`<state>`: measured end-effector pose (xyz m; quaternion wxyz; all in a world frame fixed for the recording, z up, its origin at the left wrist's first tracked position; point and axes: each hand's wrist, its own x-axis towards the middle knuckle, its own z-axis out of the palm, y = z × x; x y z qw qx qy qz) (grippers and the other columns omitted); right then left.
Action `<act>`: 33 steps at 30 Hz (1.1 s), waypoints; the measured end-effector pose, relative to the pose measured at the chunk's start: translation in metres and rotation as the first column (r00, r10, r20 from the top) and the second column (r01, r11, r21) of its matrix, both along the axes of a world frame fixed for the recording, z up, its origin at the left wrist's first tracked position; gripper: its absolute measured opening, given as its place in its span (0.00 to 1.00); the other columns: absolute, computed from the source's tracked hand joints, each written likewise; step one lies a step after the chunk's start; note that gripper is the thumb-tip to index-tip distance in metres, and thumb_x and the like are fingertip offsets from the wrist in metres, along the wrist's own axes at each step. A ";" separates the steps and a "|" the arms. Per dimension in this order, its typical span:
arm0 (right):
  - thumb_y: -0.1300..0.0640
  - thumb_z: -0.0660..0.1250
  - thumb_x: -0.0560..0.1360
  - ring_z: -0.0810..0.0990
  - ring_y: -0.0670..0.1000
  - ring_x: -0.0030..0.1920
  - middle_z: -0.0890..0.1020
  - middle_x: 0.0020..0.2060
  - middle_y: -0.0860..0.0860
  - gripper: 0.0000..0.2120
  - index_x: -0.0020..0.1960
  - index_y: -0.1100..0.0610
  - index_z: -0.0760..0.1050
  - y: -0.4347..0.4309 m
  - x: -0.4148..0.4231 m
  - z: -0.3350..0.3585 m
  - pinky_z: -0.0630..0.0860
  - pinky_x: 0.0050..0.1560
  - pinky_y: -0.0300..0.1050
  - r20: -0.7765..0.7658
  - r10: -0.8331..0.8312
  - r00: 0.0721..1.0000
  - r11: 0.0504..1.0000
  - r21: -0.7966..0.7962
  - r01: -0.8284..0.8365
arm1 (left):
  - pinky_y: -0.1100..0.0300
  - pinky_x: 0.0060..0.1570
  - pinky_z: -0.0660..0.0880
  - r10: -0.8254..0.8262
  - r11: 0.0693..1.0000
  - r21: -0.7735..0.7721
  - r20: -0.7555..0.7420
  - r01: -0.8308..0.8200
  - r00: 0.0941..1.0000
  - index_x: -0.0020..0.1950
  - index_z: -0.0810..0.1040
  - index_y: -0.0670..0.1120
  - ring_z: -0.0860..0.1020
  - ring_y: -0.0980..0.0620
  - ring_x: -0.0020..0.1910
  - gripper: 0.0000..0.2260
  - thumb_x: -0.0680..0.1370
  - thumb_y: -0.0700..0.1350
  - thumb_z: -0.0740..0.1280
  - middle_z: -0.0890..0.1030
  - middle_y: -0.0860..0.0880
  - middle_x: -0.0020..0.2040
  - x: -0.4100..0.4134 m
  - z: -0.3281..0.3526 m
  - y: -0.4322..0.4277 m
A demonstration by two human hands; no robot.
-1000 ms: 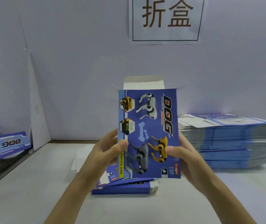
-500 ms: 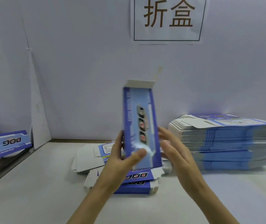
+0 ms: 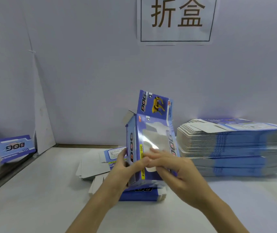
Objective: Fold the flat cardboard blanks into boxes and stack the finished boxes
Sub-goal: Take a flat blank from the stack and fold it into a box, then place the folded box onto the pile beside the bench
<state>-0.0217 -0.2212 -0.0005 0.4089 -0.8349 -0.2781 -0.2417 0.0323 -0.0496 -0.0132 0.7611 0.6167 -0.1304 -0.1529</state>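
You've spun the box (image 3: pixel 151 140) since half a second ago, so the window face looks at you now, not the narrow side; it's upright over the table (image 3: pixel 33 199), top flap up; your left hand (image 3: pixel 126 170) grips its lower left edge; your right hand (image 3: pixel 176 172), off it before, lays fairly straight fingers across the front.

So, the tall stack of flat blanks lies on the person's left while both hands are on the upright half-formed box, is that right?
Not quite: the head view shows the tall stack of flat blanks on the person's right, not left. The rest holds: the left hand and right hand are on the upright half-formed box.
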 end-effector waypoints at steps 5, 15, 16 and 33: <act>0.42 0.70 0.71 0.60 0.45 0.76 0.63 0.76 0.43 0.35 0.75 0.40 0.60 -0.008 0.004 0.003 0.61 0.74 0.47 -0.278 -0.322 0.905 0.871 0.288 0.399 | 0.57 0.41 0.80 -0.087 0.970 -0.225 0.050 0.096 0.995 0.66 0.74 0.50 0.83 0.46 0.53 0.27 0.68 0.49 0.72 0.83 0.47 0.55 0.007 0.001 0.013; 0.39 0.63 0.71 0.84 0.48 0.51 0.80 0.59 0.44 0.31 0.73 0.37 0.60 0.004 0.012 -0.012 0.82 0.51 0.51 -0.535 0.076 0.841 0.899 0.402 0.174 | 0.51 0.40 0.81 -0.110 0.968 0.236 0.099 0.085 0.989 0.61 0.76 0.61 0.84 0.46 0.51 0.30 0.60 0.54 0.75 0.84 0.51 0.54 0.007 0.040 0.100; 0.40 0.61 0.69 0.84 0.49 0.49 0.79 0.59 0.46 0.33 0.73 0.39 0.60 0.004 0.013 -0.012 0.81 0.52 0.51 -0.534 0.064 0.843 0.897 0.400 0.185 | 0.49 0.39 0.82 0.021 0.979 0.200 0.117 -0.044 0.993 0.61 0.78 0.56 0.84 0.45 0.47 0.31 0.58 0.53 0.76 0.84 0.50 0.51 0.009 0.046 0.114; 0.55 0.68 0.77 0.83 0.45 0.47 0.82 0.55 0.46 0.10 0.57 0.48 0.79 0.002 0.014 -0.025 0.78 0.51 0.44 -0.644 -0.099 0.759 0.972 0.100 0.213 | 0.51 0.73 0.57 -0.219 0.463 0.830 0.447 -0.311 0.867 0.76 0.63 0.50 0.57 0.46 0.76 0.31 0.76 0.61 0.66 0.60 0.47 0.77 0.050 -0.046 0.027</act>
